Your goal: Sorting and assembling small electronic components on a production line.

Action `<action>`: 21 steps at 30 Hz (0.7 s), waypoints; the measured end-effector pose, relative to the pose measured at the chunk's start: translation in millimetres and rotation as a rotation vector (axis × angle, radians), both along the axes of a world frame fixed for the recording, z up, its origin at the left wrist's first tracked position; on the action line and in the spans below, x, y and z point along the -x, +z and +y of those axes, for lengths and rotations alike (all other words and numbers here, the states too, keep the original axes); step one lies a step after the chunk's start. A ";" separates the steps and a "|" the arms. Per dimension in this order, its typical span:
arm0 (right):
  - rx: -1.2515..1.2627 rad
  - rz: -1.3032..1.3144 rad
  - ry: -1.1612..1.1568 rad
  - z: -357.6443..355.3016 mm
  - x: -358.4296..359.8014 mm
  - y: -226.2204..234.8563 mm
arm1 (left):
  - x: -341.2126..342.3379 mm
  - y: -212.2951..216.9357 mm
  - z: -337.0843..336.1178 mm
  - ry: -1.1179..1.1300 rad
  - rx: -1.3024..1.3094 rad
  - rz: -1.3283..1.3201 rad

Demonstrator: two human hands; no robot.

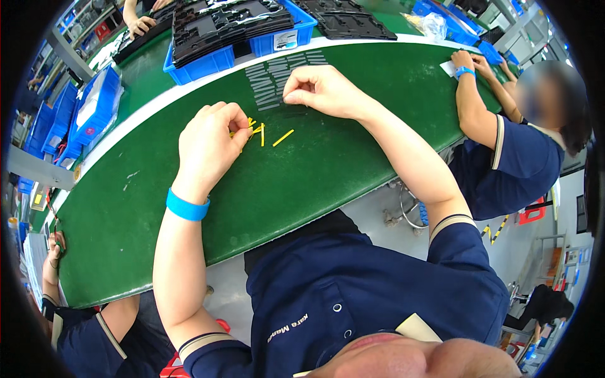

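My left hand (213, 140) is closed in a pinch over a small loose pile of yellow strips (255, 129). Bits of yellow show around its fingertips, but whether they are gripped or lie behind is unclear. It wears a blue wristband (187, 205). Just right of the pile, a single yellow strip (283, 137) rests apart on the green tabletop (302, 176). My right hand (322, 92) hovers at the near edge of several rows of thin grey strips (263, 85), thumb and forefinger pressed together. Anything between those fingers is too small or hidden to see.
Beyond the rows, blue bins (203, 67) hold stacked black plastic trays (233, 31). To the right, a co-worker (510, 151) sits with both hands over the table. Another person's hand (55, 246) is at the left edge, and one more (140, 26) works at the far side.
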State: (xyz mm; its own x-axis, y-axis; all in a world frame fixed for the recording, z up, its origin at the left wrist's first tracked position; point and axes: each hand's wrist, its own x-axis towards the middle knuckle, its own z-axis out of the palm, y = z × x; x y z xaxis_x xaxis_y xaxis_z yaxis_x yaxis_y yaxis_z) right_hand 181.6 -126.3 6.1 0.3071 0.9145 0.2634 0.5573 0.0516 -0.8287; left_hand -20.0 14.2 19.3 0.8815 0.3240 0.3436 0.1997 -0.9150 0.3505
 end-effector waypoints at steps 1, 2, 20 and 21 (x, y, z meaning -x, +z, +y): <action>0.039 -0.130 0.040 -2.1 1.8 0.6 | -0.5 -0.7 -1.2 -0.015 0.016 0.001; 0.079 -0.261 0.078 -3.5 5.4 3.2 | -1.5 -1.2 -2.5 -0.031 0.033 0.002; 0.210 -0.312 -0.153 -34.8 -56.7 12.6 | -1.8 -1.0 -1.1 -0.015 0.002 0.018; 0.216 -0.255 -0.110 -33.9 -53.3 12.2 | -1.8 -0.9 -1.0 -0.010 0.004 0.024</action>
State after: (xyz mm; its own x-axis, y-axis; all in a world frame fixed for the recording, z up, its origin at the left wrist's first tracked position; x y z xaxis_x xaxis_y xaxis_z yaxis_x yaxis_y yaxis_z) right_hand 235.0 -160.2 18.3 0.3561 0.9226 0.1485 0.7404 -0.1817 -0.6471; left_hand -18.2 13.1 18.4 0.8926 0.3160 0.3215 0.1985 -0.9159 0.3490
